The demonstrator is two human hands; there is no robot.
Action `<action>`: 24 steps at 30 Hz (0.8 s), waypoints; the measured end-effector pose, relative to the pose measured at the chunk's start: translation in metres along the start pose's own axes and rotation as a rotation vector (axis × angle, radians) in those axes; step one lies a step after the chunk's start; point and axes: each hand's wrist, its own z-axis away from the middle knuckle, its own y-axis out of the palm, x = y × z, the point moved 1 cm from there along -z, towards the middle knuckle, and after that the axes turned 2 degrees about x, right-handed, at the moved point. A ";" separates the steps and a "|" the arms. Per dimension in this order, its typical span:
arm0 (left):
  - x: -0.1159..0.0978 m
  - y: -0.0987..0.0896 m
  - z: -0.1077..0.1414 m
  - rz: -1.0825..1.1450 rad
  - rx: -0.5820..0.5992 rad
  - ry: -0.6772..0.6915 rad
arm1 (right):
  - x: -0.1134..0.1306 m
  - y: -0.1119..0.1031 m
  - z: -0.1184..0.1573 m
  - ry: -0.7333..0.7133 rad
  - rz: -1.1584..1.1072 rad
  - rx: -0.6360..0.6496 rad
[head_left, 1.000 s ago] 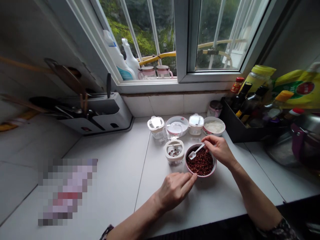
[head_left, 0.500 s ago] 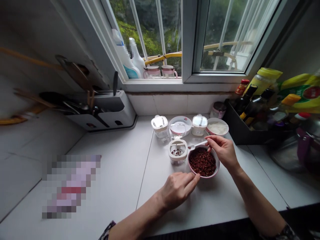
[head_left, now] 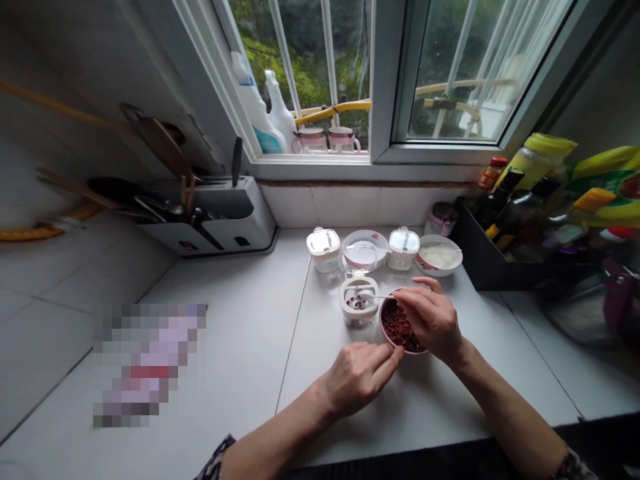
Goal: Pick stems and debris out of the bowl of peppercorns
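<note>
My right hand (head_left: 433,319) pinches the handle of a small white spoon (head_left: 378,296). The spoon's tip is over the mouth of an open clear seasoning jar (head_left: 359,313) with a white rim. Its clear lid is flipped up, and a few dark red bits lie inside. Right of the jar, a pink-rimmed bowl (head_left: 384,330) holds dark red dried spice (head_left: 403,330), perhaps peppercorns, partly covered by my right hand. With fingers curled, my left hand (head_left: 357,379) grips the bowl's near rim; the thumb is hidden.
Behind stand two lidded seasoning jars (head_left: 323,250) (head_left: 403,249), a bowl of white powder (head_left: 365,238) and a bowl of white granules (head_left: 440,257). A dark bottle box (head_left: 500,270) is at right, a utensil holder (head_left: 225,227) at left. A blurred-out packet (head_left: 155,363) lies front left.
My right hand has moved the spoon left, from above the bowl to above the open jar. My left hand stays at the bowl's rim. The whole view has shifted slightly.
</note>
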 end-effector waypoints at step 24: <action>0.000 0.000 0.000 0.037 -0.007 -0.002 | -0.031 -0.008 0.003 0.498 -0.060 0.238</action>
